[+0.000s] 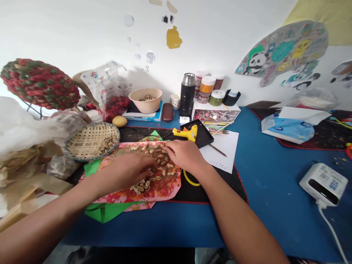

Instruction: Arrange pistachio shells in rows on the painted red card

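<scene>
My left hand [138, 165] is bent low over a painted red, pink and green sheet [167, 189], thumb and fingers closed round what looks like a peanut shell. Just below it lies a small heap of split peanut shells [140, 187]. At the sheet's upper right is my right hand [183, 152], with its fingertips drawn together at a peanut [164, 151]; the palm hides part of the grip. Several whole peanuts [165, 163] are scattered between and beyond the hands. A yellow glue gun [187, 132] rests just behind my right hand.
A woven basket [79, 141] holding shells stands left, near a potato-like object [119, 121]. Behind are a bowl [145, 104], a black thermos [187, 97] and paint jars [207, 85]. White paper [231, 146] and a white corded device [323, 183] lie right on the blue table [264, 190].
</scene>
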A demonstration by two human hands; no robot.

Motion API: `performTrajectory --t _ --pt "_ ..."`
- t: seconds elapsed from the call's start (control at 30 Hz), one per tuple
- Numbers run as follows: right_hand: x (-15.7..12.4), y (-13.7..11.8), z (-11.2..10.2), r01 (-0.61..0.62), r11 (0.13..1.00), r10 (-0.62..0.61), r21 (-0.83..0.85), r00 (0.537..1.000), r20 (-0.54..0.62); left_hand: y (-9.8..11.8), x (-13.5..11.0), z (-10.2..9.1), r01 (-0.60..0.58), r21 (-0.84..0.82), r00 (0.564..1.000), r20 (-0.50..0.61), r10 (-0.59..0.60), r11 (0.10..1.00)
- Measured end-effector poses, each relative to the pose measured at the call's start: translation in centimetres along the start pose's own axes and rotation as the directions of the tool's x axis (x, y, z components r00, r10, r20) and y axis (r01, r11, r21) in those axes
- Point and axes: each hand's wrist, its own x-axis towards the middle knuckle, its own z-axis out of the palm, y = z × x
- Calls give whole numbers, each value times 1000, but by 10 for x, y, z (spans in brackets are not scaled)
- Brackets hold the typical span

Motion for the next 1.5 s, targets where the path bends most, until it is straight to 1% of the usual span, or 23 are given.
performTrajectory --t 0.1,0.2,0.33,0.47,0.5,0.53,0.7,0.97,1.1,1.2,1.33,1.4,1.47,1.5 --pt "0 2 2 3 1000 -3 7 1000 -3 7 2 7 22 24 1000 -4 -22 999" --pt "0 3 4 12 1000 -12 15 1000 -11 6 1 8 22 14 1000 -9 -22 1000" --pt "0 4 7 15 1000 -15 24 1000 -27 -3 -6 6 30 -6 996 -89 -31 1000" --pt "0 4 7 17 1000 -16 22 999 -33 -8 -10 6 17 -84 980 -197 -33 996" --pt "0 4 7 18 1000 -17 21 999 -33 -8 -10 6 20 -108 977 -207 -42 994" --pt "0 4 7 18 1000 -17 19 999 -33 -8 -10 6 30 -134 978 -201 -57 990" --pt "0 4 7 15 1000 -15 14 999 -30 -9 -8 6 90 -250 988 -99 -118 964" --pt "0 6 8 10 1000 -9 16 1000 -22 -19 -9 7 111 -428 984 -81 -161 897" --pt "0 7 10 16 1000 -15 17 999 -30 -28 -9 8 58 -504 985 -114 -133 862" --pt "0 8 11 19 1000 -19 15 999 -34 -33 -11 4 69 -560 991 -56 -121 825" --pt "0 10 12 28 999 -28 17 999 -35 -39 -17 -7 129 -707 986 19 -164 696" --pt "0 10 13 34 999 -33 18 999 -36 -45 -21 -12 141 -751 983 28 -183 645" --pt "-1 10 13 41 999 -40 20 999 -36 -54 -26 -15 150 -753 979 21 -204 641" --pt "-1 10 14 44 999 -44 20 998 -36 -58 -28 -17 159 -734 977 18 -215 660"
